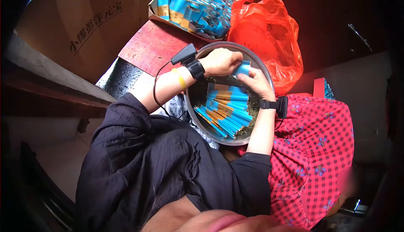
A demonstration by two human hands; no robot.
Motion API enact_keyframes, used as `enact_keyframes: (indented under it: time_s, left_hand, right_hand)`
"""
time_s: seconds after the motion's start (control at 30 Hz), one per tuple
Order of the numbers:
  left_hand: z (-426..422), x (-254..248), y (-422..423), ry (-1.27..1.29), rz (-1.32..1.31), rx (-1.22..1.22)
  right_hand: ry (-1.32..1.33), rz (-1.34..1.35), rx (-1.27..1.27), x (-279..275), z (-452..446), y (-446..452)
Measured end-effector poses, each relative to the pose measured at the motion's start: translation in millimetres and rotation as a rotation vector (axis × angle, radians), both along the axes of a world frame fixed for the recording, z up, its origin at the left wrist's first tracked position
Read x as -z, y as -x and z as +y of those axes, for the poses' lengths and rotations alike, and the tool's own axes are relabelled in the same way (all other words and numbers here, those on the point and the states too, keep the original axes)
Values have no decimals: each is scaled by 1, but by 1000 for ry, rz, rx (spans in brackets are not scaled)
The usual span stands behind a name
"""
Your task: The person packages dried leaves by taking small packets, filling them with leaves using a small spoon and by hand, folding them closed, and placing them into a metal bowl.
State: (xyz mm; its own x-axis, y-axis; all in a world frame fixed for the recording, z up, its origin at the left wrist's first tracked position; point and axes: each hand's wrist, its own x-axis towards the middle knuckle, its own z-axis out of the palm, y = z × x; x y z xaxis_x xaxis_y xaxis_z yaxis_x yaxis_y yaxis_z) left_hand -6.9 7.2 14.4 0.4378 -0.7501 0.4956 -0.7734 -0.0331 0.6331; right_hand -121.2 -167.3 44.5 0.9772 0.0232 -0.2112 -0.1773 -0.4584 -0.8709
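My left hand (221, 61) is closed, its fingers bent at the upper edge of a small blue packet (243, 68). My right hand (259, 84) comes from the other side, thumb and fingers gripping the packet's lower part. Both hands are over a round, clear-rimmed basin (188, 101). Inside the basin lies a fanned pile of flat blue-and-gold packets (225, 108), on top of dark greenish-brown shredded matter (253, 101). What the packet in my hands contains is hidden.
A box (153, 15) heaped with blue packets stands on a red wooden board (155, 45). Beside the basin sits a red plastic bag (269, 34). A large cardboard carton (84, 26) is at the left, and red checked cloth (315, 148) covers the right.
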Motion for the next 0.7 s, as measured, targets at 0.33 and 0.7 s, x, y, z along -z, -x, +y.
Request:
enact_keyframes:
  time_s: [0.33, 0.7]
  left_hand:
    - [-4, 0, -4, 123, 68, -37]
    - [-5, -2, -4, 170, -32, -62]
  right_hand:
    - [12, -343, 73, 7, 10, -6]
    - [-110, -299, 271, -2, 14, -7]
